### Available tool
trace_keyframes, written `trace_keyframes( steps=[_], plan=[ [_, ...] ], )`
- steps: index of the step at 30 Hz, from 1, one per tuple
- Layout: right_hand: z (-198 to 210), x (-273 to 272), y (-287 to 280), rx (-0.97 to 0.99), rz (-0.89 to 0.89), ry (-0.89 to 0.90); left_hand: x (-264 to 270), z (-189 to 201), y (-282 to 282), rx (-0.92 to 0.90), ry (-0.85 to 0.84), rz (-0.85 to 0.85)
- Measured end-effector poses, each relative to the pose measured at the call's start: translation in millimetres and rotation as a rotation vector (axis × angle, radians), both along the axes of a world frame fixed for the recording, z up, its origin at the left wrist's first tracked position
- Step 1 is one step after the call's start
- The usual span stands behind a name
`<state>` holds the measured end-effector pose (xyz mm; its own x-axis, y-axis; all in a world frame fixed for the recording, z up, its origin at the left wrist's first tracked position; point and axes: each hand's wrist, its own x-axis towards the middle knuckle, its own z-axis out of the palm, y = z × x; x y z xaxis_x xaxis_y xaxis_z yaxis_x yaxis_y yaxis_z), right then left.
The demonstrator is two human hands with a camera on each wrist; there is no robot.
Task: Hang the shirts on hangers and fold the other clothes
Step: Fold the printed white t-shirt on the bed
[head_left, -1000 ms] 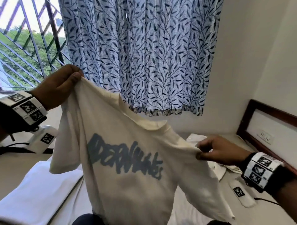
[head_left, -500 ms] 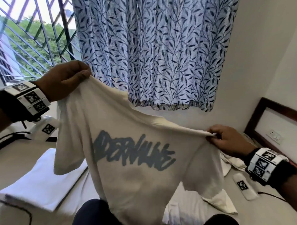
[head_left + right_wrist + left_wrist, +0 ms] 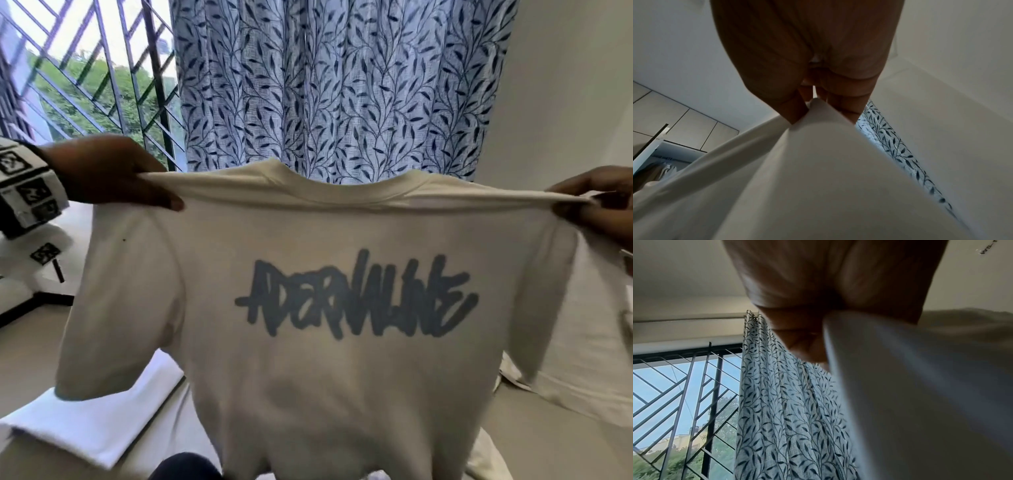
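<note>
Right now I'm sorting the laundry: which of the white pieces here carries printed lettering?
The white t-shirt held up by the left hand and right hand; the folded white cloth lower left looks plain.

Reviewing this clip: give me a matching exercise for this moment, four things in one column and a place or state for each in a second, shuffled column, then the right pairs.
Things:
1. T-shirt
2. Left hand
3. Curtain
4. Folded white cloth

Places or states:
A. Hangs behind the collar, patterned with dark leaves
B. Lies flat at the lower left, below a sleeve
C. Held up and spread wide, its grey lettering towards the camera
D. Grips one shoulder of the garment, by the window grille

Pairs: 1-C, 2-D, 3-A, 4-B
</note>
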<state>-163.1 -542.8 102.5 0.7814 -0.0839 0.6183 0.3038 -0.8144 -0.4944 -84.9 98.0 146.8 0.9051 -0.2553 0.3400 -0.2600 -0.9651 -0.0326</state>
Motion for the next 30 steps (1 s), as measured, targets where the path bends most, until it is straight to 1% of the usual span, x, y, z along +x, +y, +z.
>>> trace_keyframes(
  steps=[2, 3, 5, 6, 9, 10, 12, 13, 14, 16, 18, 21, 24, 26, 28, 30],
  plan=[
    [3, 16, -5, -0.022, -0.033, 0.077, 19, -4, 4, -0.059, 0.008, -0.022],
    [0, 27, -5, -0.043, -0.052, 0.108, 31, -13, 5, -0.118, 0.018, -0.063],
    [-8, 54, 3, -0.124, -0.073, 0.191, 64, -46, 8, -0.247, 0.056, -0.151],
    [-17, 72, 9, -0.182, -0.079, 0.238, 85, -68, 7, -0.300, 0.088, -0.164],
    [-61, 137, 14, -0.359, -0.090, 0.405, 150, -141, 1, -0.367, 0.145, -0.101],
    [-77, 158, 15, -0.378, -0.113, 0.448, 170, -164, -2, -0.382, 0.149, -0.055],
    [-105, 204, 16, -0.292, -0.140, 0.529, 216, -202, -3, -0.408, 0.132, 0.038],
    [-114, 224, 17, -0.245, -0.150, 0.558, 234, -210, -7, -0.408, 0.117, 0.074],
    [-117, 244, 17, -0.222, -0.157, 0.574, 251, -213, -12, -0.424, 0.087, 0.104],
    [-112, 279, 15, -0.218, -0.194, 0.547, 279, -201, -22, -0.416, 0.032, 0.161],
    [-95, 310, 13, -0.258, -0.268, 0.445, 300, -173, -36, -0.331, -0.056, 0.229],
    [-61, 340, 8, -0.342, -0.357, 0.230, 325, -123, -50, -0.349, -0.238, 0.226],
    [-37, 349, 1, -0.306, -0.383, 0.060, 337, -81, -49, -0.377, -0.364, 0.163],
    [-30, 343, -4, -0.205, -0.387, 0.007, 334, -65, -45, -0.401, -0.427, 0.109],
    [-40, 330, -6, -0.123, -0.366, -0.023, 324, -65, -41, -0.416, -0.515, 0.007],
    [-69, 315, -11, -0.139, -0.362, -0.041, 310, -85, -29, -0.389, -0.549, -0.114]
  ],
)
